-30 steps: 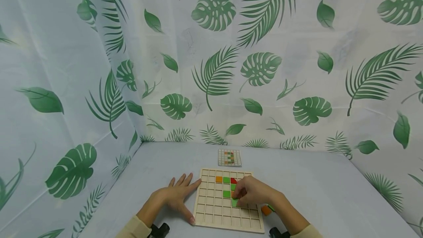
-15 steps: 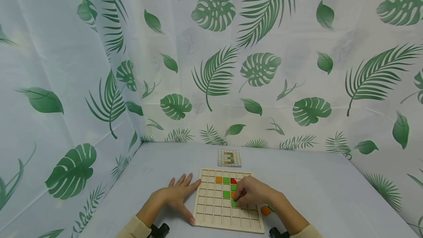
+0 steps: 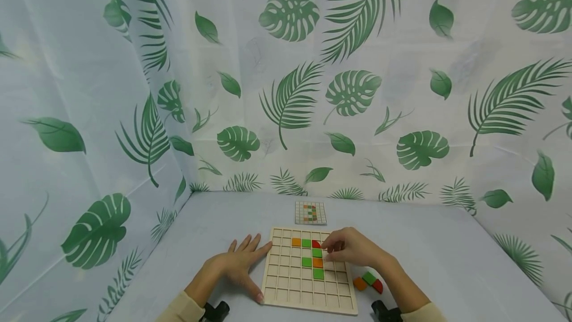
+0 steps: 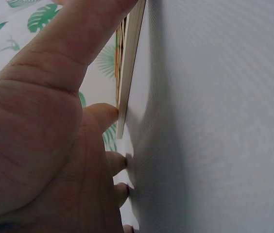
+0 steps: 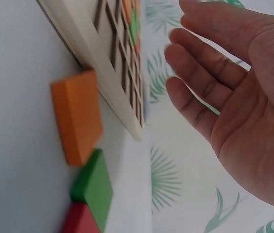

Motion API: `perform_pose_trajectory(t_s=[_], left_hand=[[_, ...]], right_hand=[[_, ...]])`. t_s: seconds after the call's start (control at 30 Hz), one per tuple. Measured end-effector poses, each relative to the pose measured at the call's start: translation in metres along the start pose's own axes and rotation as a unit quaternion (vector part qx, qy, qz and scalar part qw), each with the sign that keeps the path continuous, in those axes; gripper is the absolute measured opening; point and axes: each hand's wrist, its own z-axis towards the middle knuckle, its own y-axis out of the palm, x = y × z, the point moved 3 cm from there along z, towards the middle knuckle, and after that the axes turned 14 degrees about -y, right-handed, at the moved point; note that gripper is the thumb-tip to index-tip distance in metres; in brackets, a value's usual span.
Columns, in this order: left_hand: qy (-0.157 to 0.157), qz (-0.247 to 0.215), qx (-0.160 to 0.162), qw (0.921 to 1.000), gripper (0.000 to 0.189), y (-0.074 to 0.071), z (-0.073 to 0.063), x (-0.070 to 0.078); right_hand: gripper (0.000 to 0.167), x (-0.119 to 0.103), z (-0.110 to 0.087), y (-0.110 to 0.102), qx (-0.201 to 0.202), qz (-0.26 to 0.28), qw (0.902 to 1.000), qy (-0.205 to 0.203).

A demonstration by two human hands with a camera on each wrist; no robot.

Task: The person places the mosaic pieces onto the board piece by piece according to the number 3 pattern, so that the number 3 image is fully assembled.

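A light wooden grid board lies on the table, with several coloured tiles in its cells. Along the top sit an orange tile, a green tile and a red round-cornered tile. Lower in the grid, a green tile lies uncovered below another orange tile. My left hand is spread at the board's left edge, thumb and index fingertip at the frame. Over the board's right side hovers my right hand, its loosely bent fingers holding nothing.
Right of the board lie a loose orange tile, a green tile and a red tile. Behind the board is a small card printed with a coloured grid pattern. A leaf-print curtain stands around the table.
My right hand has let go of the lower green tile and lifted up and to the right, uncovering it and the loose tiles beside the board. The left hand stays put.
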Motion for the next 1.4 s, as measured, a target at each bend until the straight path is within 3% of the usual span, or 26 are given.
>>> perform_pose_trajectory(t_s=[0.57,1.07,1.27,1.4], left_hand=[[0.0,0.004,0.004,1.0,0.131,-0.002,-0.004,0.004],[-0.004,0.004,0.002,1.0,0.131,-0.001,-0.004,0.004],[-0.001,0.0,0.004,1.0,0.131,0.0,-0.002,0.002],[0.0,0.003,0.004,1.0,0.132,0.0,-0.001,0.001]], right_hand=[[0.023,0.008,-0.03,-0.035,0.021,-0.017,0.9984,0.049],[0.018,0.018,-0.058,-0.049,-0.045,0.074,0.9903,0.109],[0.014,0.018,-0.062,-0.046,-0.072,0.039,0.9816,0.172],[0.02,0.015,-0.064,-0.042,-0.092,-0.017,0.9678,0.234]])
